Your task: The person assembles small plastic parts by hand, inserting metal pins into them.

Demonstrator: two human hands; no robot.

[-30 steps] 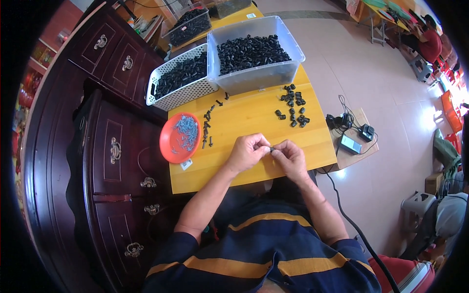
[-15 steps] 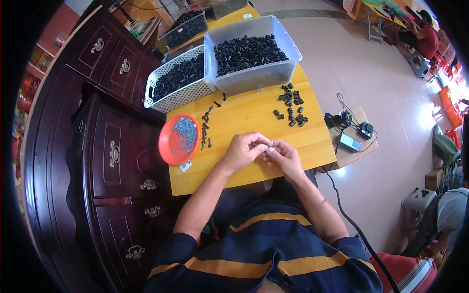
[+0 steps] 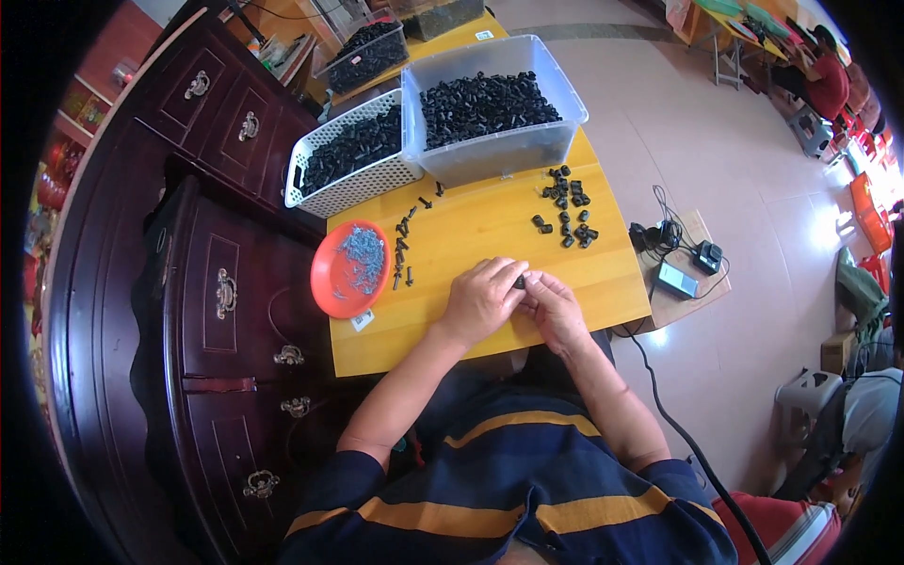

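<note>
Near the front of the yellow table (image 3: 452, 325), my left hand (image 3: 478, 299) and my right hand (image 3: 557, 313) meet, with fingers closed. Between their fingertips is a small black plastic part (image 3: 520, 282), mostly covered by the fingers. Left of my hands lies an orange-red plate (image 3: 327, 282) bearing many small grey-blue screws (image 3: 363, 254). Beside the plate runs an uneven row of thin black pieces (image 3: 400, 247), shaped like pins with a wider end. Short black cylindrical pieces (image 3: 566, 217) are scattered toward the table's right side.
A clear plastic bin (image 3: 504, 162) and a white perforated basket (image 3: 367, 179), both full of black parts, stand at the table's back. A dark wooden cabinet (image 3: 221, 348) borders the left. At right, a low board (image 3: 702, 226) carries cables and a small device (image 3: 676, 281). People sit farther off.
My left hand has turned and shifted slightly right, its fingers now over the small black part, which shows more. The right hand has moved slightly. The whole view has shifted a little.
</note>
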